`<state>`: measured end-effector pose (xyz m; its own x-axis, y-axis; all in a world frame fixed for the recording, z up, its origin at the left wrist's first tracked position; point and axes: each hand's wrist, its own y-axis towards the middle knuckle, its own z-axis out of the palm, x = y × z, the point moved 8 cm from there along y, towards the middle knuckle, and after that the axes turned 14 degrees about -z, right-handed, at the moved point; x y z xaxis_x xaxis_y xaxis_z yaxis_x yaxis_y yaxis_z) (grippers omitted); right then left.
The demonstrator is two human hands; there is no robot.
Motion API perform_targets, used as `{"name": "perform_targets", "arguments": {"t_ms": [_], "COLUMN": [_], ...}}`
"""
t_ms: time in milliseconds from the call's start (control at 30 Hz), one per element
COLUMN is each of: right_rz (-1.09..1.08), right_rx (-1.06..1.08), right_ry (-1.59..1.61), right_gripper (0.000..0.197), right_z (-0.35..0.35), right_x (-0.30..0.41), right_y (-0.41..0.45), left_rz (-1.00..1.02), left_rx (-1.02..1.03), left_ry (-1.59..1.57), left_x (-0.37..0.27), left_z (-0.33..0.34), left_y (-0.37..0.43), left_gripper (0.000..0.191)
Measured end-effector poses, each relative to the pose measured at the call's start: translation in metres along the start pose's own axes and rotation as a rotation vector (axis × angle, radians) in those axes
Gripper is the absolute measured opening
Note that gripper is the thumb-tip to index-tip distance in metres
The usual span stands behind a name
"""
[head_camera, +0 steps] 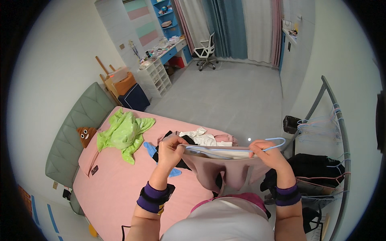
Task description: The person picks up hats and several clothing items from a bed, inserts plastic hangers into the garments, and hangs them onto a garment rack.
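Observation:
Between my two hands hangs a mauve-pink garment (238, 173), apparently shorts or trousers, with its waistband stretched wide. My left hand (171, 150) pinches one end of that waistband. At the other end, my right hand (268, 153) grips the waistband together with a light-blue clothes hanger (279, 139). The hanger's hook sticks out past my right fingers, while its bar lies along and inside the waistband opening. Below the left hand is the pink-sheeted bed (135, 192). Folds hide the garment's lower end.
A green garment (128, 131) and a pile of clothes with a white piece (199, 137) lie on the bed. To the right stands a grey metal clothes rack (343, 132) holding bare hangers (321, 128) and dark clothes (316, 167). A white office chair (206, 49) stands far off.

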<state>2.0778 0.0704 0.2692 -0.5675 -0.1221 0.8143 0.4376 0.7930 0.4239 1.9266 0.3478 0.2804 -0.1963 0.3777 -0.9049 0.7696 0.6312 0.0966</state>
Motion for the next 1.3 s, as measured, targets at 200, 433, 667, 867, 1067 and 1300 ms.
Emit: {"name": "perform_targets", "arguments": {"t_ms": [200, 433, 667, 867, 1067, 1300], "right_rz": [-0.159, 0.048, 0.113, 0.104, -0.069, 0.080], "right_rx": [0.000, 0.011, -0.139, -0.190, -0.344, -0.255], "right_ry": [-0.108, -0.271, -0.265, -0.322, -0.519, -0.321], "right_gripper": [0.031, 0.036, 0.036, 0.021, 0.019, 0.024], "right_z": [0.018, 0.048, 0.040, 0.002, -0.062, -0.074], "right_x": [0.018, 0.021, 0.005, 0.017, 0.029, -0.002], "right_y": [0.006, 0.026, 0.027, 0.014, -0.030, -0.058], "left_rz": [0.335, 0.522, 0.488, 0.668, 0.792, 0.876], "left_rx": [-0.184, -0.151, 0.088, 0.069, -0.100, -0.087], "left_ry": [0.227, 0.350, 0.327, 0.300, 0.247, 0.399], "left_x": [-0.033, -0.059, -0.044, -0.057, -0.072, -0.097], "left_z": [0.010, 0.046, 0.082, 0.103, 0.118, 0.167], "left_y": [-0.015, -0.028, -0.023, -0.012, 0.018, 0.049], "left_gripper": [0.008, 0.002, 0.006, 0.013, 0.017, 0.021]}}
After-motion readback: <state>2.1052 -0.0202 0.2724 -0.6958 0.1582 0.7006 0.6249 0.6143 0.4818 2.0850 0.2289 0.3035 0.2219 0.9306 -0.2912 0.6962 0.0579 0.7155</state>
